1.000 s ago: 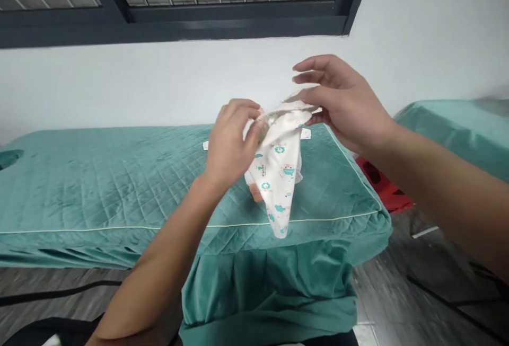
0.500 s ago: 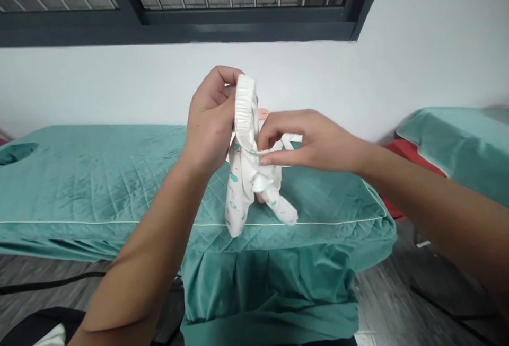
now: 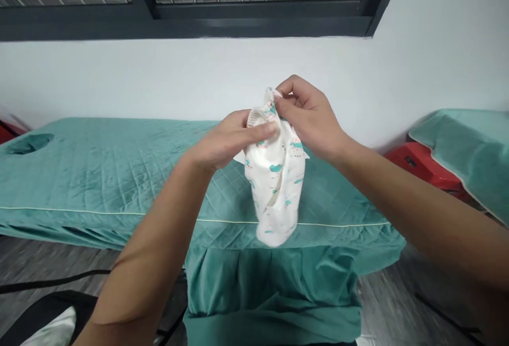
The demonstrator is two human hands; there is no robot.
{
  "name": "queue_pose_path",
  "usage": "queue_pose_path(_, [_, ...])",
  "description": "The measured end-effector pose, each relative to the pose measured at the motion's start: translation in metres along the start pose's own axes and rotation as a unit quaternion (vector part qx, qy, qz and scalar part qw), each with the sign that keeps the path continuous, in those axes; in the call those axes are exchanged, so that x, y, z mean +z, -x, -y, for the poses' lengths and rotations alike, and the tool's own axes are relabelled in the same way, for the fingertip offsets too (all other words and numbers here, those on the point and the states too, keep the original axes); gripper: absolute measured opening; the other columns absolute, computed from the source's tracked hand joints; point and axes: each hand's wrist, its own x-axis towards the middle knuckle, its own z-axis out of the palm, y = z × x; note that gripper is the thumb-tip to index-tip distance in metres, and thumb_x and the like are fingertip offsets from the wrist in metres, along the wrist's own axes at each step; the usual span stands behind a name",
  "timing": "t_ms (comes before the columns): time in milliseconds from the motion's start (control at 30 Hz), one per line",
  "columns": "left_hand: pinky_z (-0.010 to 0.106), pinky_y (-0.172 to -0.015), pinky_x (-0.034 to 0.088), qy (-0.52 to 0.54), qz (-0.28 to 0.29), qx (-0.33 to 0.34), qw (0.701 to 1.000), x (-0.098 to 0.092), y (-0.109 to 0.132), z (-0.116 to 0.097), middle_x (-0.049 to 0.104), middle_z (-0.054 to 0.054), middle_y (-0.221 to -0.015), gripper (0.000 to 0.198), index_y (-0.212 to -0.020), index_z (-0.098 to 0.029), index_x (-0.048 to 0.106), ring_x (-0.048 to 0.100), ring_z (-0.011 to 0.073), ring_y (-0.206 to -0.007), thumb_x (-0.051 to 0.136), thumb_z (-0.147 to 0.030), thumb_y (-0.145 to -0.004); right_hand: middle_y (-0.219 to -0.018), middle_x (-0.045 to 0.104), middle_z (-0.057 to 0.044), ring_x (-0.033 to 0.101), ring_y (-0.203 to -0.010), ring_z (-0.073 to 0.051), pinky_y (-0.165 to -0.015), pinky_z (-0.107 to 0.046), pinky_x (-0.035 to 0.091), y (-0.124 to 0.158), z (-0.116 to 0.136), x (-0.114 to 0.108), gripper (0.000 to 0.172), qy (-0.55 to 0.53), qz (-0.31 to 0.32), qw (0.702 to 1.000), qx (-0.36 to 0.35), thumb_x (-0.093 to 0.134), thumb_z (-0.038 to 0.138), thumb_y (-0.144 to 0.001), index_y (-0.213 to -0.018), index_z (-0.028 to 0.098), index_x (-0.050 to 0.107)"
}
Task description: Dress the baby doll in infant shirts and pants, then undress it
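Observation:
A pair of small white baby pants (image 3: 274,182) with green and pinkish prints hangs in front of me, above the green bed. On its left, my left hand (image 3: 234,136) grips the ribbed waistband, the thumb across the front and the other fingers hidden behind the cloth. My right hand (image 3: 304,110) pinches the upper right edge between thumb and fingers. The legs hang down close together, overlapping in folds. White pointed corners stick out behind the cloth on both sides; what they belong to is hidden.
A quilted green bed cover (image 3: 119,171) with a face hole at its left end stretches below my hands. At the right stand a red object (image 3: 425,166) and another green-covered bed (image 3: 473,144). Behind are a white wall and a dark-framed barred window (image 3: 258,17).
The pants have turned so their printed front faces me and the legs hang together. My left hand has moved lower and right; my right hand has risen to the top edge.

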Motion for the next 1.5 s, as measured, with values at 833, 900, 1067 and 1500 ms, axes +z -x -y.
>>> queue_pose_path(833, [0.034,-0.072,0.053,-0.084,0.112,-0.105,0.985,0.019,-0.015,0.039,0.074,0.006,-0.089,0.038,-0.094,-0.017,0.074,0.069,0.0252,-0.085,0.085,-0.045,-0.069,-0.069,0.057,0.002,0.052,-0.068,-0.014,-0.06,-0.027,0.04,0.02,-0.035,-0.035,0.042,0.075,0.016,0.995,0.061,0.068,0.062,-0.084,-0.077,0.022,0.06])
queue_pose_path(900, [0.034,-0.071,0.052,-0.074,0.063,-0.101,0.99,0.026,-0.014,0.041,0.073,0.005,-0.085,0.034,-0.091,-0.017,0.074,0.068,0.0234,-0.08,0.083,-0.045,-0.072,-0.075,0.06,0.0,0.054,-0.072,-0.015,-0.064,-0.028,0.043,0.02,-0.033,-0.031,0.04,0.061,0.011,0.997,0.045,0.068,0.061,-0.085,-0.077,0.022,0.059])
queue_pose_path(1067, [0.034,-0.077,0.054,0.149,-0.059,-0.056,0.985,0.029,-0.017,0.054,0.073,0.004,-0.085,0.034,-0.094,-0.018,0.071,0.071,0.0222,-0.085,0.078,-0.047,-0.078,-0.083,0.065,-0.001,0.059,-0.077,-0.017,-0.066,-0.028,0.047,0.017,-0.029,-0.044,0.037,0.037,0.143,0.984,0.096,0.07,0.057,-0.083,-0.087,0.022,0.062])
queue_pose_path(1500, [0.042,-0.096,0.053,0.157,0.089,-0.162,0.97,0.038,0.005,0.073,0.076,0.01,-0.113,0.061,-0.119,-0.018,0.07,0.069,0.0292,-0.109,0.091,-0.03,-0.064,-0.07,0.059,0.005,0.051,-0.059,-0.01,-0.055,-0.024,0.039,0.022,-0.067,-0.038,0.017,-0.067,-0.034,0.98,0.185,0.075,0.029,-0.076,-0.08,0.021,0.061])
